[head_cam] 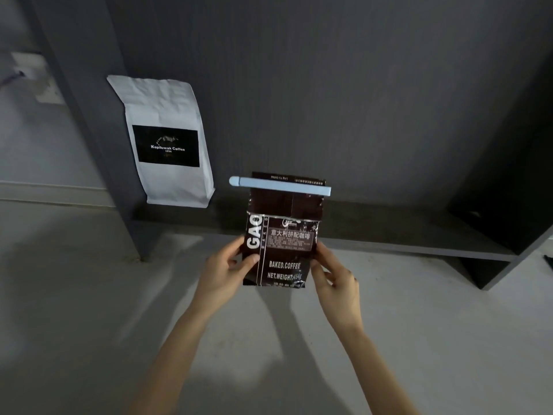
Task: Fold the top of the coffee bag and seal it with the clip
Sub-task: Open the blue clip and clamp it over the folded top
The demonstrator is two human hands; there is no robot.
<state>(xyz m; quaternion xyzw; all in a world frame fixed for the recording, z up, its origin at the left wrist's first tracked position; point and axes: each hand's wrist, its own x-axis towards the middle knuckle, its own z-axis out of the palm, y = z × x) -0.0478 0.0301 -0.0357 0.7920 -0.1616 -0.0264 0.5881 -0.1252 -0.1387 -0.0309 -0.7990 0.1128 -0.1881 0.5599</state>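
Glossy foil coffee bag (282, 235); smooth plastic clip (279, 186); matt paper bag (167, 139)

Two coffee bags (one dark (281, 241), one white (167, 139)), one blue clip (279, 186), two hands (left (227, 269), right (336, 278)).

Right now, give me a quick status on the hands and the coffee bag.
Left hand and right hand gripping dark coffee bag by its sides. Top folded, blue clip across it. Nothing blocking.

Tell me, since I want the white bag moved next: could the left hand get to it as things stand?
Probably yes, once freed: the left hand now grips the dark coffee bag, but nothing stands between it and the white bag.
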